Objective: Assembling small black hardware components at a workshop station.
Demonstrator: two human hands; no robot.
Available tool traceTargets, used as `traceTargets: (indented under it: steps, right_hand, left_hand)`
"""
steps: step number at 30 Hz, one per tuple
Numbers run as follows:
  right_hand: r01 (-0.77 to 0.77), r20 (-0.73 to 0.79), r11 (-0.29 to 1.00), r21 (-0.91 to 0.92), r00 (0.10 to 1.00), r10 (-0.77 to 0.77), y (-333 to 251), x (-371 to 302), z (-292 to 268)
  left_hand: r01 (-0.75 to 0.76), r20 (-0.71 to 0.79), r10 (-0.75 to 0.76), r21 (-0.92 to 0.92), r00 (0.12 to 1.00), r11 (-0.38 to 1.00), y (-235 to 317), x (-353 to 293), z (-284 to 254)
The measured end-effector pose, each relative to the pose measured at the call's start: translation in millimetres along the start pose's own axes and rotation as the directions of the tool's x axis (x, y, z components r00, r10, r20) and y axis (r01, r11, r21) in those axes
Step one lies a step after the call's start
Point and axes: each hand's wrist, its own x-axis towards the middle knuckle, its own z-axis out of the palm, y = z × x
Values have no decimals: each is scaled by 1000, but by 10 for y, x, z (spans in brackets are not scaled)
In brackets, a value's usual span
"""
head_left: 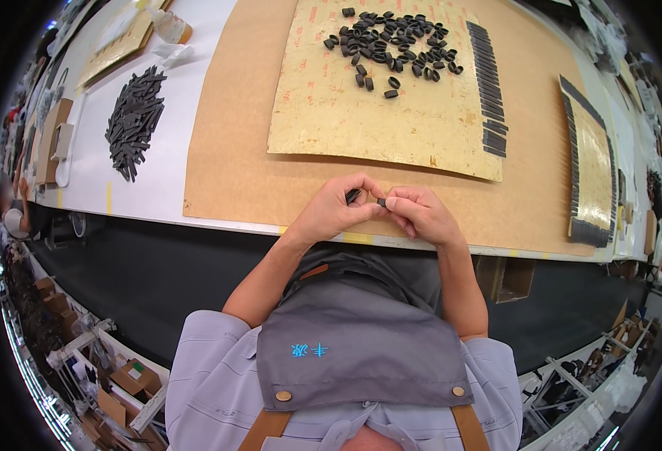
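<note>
Both my hands meet just over the table's near edge. My left hand [325, 212] is closed round a few short black strips [353, 196], whose ends show inside the curled fingers. Between the fingertips of both hands sits a small black strip [381, 202], pinched by my right hand [430, 218]; most of it is hidden. Beyond them lies a yellowish board [368, 128] bearing a heap of small black loops [395, 45]. Along its right edge runs a row of flat black strips [487, 75].
Brown paper [226, 150] covers the middle of the white table. To the left is a pile of black strips [134, 124], with a bottle [172, 28] behind it and a cardboard box [51, 143] farther left. At the right, another board [591, 165] has strips along its edges.
</note>
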Motion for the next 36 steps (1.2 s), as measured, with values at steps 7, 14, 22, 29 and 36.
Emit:
traceTargets:
  steps: [7, 14, 22, 29, 36]
  right_hand:
    - [38, 76, 999, 33, 996, -41, -74, -35, -91]
    - [239, -149, 967, -85, 957, -249, 205, -40, 133]
    - [299, -443, 851, -431, 752, -488, -571, 130, -115]
    - [367, -189, 867, -338, 875, -445, -144, 110, 311]
    - [319, -305, 904, -284, 864, -401, 45, 149, 383]
  left_hand:
    - [-20, 49, 13, 144, 999, 989, 233, 85, 3]
    - [143, 40, -140, -114, 989, 983, 105, -104, -28]
    - [-7, 3, 11, -599, 1000, 801, 61, -8, -77]
    - [-183, -123, 137, -570, 983, 801, 62, 105, 219]
    - [-101, -13, 106, -441, 994, 892, 125, 80, 174]
